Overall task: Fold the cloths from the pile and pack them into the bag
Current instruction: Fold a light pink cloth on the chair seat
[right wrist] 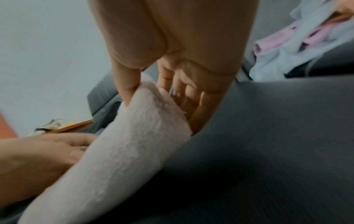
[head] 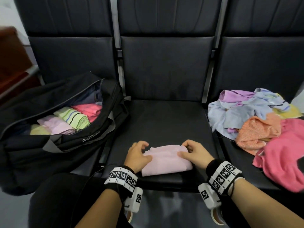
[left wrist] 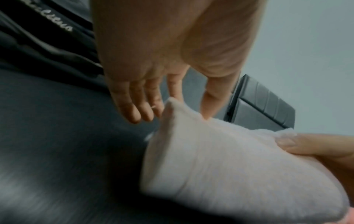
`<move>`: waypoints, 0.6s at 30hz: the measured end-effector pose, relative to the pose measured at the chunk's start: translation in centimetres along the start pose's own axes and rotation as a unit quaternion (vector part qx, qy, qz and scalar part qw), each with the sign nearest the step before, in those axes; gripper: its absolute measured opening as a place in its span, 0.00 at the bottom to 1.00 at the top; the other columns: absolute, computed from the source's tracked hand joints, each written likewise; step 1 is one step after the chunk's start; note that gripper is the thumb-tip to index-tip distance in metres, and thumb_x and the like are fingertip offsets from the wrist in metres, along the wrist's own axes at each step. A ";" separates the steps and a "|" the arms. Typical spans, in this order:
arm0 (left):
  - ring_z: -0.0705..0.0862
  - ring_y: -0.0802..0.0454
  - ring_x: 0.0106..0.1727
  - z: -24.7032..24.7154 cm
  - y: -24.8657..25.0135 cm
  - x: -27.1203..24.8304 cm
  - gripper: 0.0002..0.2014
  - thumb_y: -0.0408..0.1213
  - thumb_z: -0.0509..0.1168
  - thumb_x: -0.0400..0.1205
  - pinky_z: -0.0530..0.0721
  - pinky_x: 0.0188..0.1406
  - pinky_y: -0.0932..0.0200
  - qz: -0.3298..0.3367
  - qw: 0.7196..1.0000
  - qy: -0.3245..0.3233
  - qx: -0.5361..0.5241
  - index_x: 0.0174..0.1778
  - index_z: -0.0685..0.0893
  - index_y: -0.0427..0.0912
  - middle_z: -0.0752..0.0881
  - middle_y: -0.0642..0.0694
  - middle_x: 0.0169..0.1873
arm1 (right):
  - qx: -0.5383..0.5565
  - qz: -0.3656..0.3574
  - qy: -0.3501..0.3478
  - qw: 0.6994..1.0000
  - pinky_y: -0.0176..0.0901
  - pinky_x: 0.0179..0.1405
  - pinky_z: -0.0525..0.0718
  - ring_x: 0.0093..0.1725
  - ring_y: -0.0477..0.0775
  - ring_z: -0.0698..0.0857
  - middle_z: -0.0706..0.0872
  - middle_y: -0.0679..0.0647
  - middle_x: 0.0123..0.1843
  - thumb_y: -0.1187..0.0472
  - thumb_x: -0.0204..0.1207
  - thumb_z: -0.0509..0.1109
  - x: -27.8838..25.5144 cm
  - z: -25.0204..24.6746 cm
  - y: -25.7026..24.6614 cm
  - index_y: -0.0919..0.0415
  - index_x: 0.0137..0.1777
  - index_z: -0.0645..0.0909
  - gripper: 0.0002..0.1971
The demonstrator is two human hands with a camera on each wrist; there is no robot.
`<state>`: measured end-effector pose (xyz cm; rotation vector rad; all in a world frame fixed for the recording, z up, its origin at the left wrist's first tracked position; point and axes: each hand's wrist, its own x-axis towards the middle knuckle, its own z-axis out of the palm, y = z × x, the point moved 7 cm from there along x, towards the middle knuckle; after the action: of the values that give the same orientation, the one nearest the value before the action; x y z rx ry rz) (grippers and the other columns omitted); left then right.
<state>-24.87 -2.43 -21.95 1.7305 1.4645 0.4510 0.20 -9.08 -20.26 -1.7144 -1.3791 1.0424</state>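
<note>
Pale pink cloth [head: 166, 159] lies folded on the middle seat [head: 164, 119], between the open black bag [head: 54, 134] on the left seat and the unfolded pile [head: 256, 122] on the right.

Left hand [head: 137, 155]: thumb lies on top of the cloth, fingers loosely curled at its far left corner. In the left wrist view the fingertips [left wrist: 134, 115] sit just beside the edge, so no firm grip there. Right hand [head: 195, 153]: thumb and fingers pinch the far right corner, clear in the right wrist view.

Risks, as I judge them:
- Uneven hold; lifting now could let the left side sag and the fold spring open.
- Terry is thick, so layers may slip.
- Bag already holds several folded cloths [head: 72, 119]; little free room, and the bundle could catch on the zipper lip.
</note>
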 end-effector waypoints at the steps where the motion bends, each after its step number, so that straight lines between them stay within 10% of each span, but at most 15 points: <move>1: 0.76 0.55 0.66 0.1 1.6 -0.4 0.29 0.43 0.74 0.67 0.76 0.68 0.61 0.040 0.999 -0.032 -0.002 0.66 0.79 0.57 0.77 0.55 0.62 | -0.013 -0.028 0.000 1.000 0.42 0.43 0.80 0.39 0.46 0.81 0.85 0.48 0.37 0.58 0.65 0.82 -0.2 -0.1 -1.6 0.54 0.40 0.81 0.11; 7: 0.80 0.66 0.65 0.8 7.4 -3.0 0.36 0.51 0.76 0.63 0.79 0.68 0.58 0.141 0.977 -0.162 0.001 0.66 0.71 0.74 0.81 0.65 0.62 | -0.156 -0.181 -0.071 0.969 0.46 0.38 0.83 0.35 0.44 0.81 0.84 0.45 0.37 0.52 0.63 0.78 -2.0 1.1 -11.1 0.46 0.45 0.78 0.13; 11: 0.87 0.60 0.45 -0.3 8.6 -3.8 0.22 0.46 0.79 0.64 0.88 0.49 0.49 0.141 0.977 -0.158 -0.015 0.53 0.83 0.58 0.89 0.55 0.44 | -0.239 -0.218 -0.100 0.941 0.52 0.42 0.84 0.41 0.45 0.83 0.85 0.43 0.41 0.52 0.63 0.72 -2.7 1.2 -15.2 0.44 0.48 0.78 0.13; 18: 0.89 0.56 0.49 -5.6 10.4 -4.6 0.18 0.38 0.73 0.71 0.88 0.46 0.54 0.161 0.973 -0.105 -0.129 0.57 0.85 0.51 0.91 0.50 0.47 | -0.183 -0.280 -0.062 0.940 0.44 0.51 0.86 0.53 0.41 0.86 0.88 0.38 0.50 0.53 0.66 0.73 -2.1 1.9 -21.9 0.43 0.56 0.82 0.17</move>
<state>-23.36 -4.81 -9.62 1.7474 0.9340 0.5814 -11.01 -6.80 -1.34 -1.3674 -2.0863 0.6003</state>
